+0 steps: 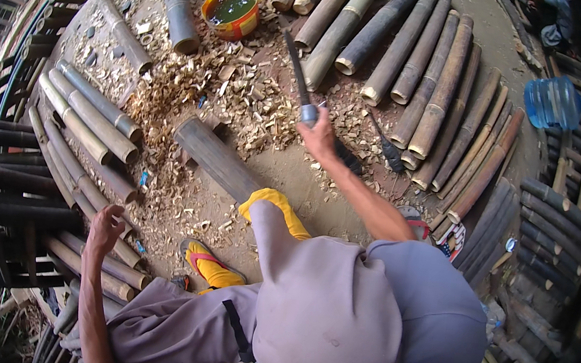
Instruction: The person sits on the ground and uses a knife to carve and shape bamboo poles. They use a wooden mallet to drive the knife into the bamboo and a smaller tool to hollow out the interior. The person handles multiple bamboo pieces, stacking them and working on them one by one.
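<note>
One long-bladed knife (296, 71) is in my right hand (318, 136), my fingers closed around its handle end, the blade slanting up and away from me to the left. My left hand (106, 228) is a single loose curl of fingers, and I can't tell from this side whether anything sits inside it.

One thick dark bamboo length (218, 159) lies below and left of my right hand, with one of my two yellow-socked feet (260, 198) against its near end. Three bamboo lengths (101, 117) lie side by side just beyond my left hand, more of them close around it. Past my right hand and off to its right runs a row of bamboo poles (441, 87), over ten, too overlapped for me to count surely. One dark tool with a thin shaft (392, 154) lies just right of that hand. Wood chips (236, 96), beyond counting, spread to its left.

Two containers: a yellow-and-red tub (236, 30), beyond and left of my right hand, holds dark greenish liquid (230, 6); a clear blue jug (550, 102) lies on its side well to that hand's right, its contents unclear.
</note>
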`<act>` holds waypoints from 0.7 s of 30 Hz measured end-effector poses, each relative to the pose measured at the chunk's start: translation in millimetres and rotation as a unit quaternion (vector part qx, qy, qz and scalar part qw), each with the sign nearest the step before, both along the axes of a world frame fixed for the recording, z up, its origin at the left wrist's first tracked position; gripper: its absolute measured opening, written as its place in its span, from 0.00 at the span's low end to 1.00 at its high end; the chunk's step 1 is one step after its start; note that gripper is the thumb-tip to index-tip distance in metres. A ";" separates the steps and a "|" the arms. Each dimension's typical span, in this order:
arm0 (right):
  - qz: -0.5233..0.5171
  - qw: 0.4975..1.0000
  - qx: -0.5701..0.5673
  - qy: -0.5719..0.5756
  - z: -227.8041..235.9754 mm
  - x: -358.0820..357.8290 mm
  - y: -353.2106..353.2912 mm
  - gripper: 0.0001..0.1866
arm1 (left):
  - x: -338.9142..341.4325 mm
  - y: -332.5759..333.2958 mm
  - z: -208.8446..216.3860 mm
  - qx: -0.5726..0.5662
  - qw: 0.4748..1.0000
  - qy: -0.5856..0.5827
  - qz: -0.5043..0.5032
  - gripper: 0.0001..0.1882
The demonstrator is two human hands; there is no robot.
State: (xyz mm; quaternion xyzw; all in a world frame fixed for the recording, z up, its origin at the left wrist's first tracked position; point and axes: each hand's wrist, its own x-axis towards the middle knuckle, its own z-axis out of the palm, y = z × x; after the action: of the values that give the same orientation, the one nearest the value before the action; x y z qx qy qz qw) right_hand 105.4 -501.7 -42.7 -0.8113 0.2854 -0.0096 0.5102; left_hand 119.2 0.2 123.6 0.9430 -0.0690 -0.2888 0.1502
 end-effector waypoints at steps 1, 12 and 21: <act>-0.013 1.000 -0.012 -0.026 -17.5 6.8 12.3 0.29 | 3.3 -3.4 -1.9 0.002 1.000 0.010 0.004 0.19; 0.065 0.996 -0.002 0.068 -12.5 12.7 26.0 0.25 | 15.2 -4.9 -16.7 0.002 1.000 0.020 -0.001 0.18; -0.174 0.876 -0.436 0.115 48.1 -110.1 -175.9 0.43 | 26.1 -2.1 -29.5 -0.011 0.999 0.027 -0.028 0.18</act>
State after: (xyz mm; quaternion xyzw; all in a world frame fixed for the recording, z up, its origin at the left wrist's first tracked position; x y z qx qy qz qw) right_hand -4.6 -677.7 5.3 -0.8842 0.4452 -0.1286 0.0586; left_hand 145.3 -1.9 94.1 0.9309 -0.0943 -0.3174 0.1540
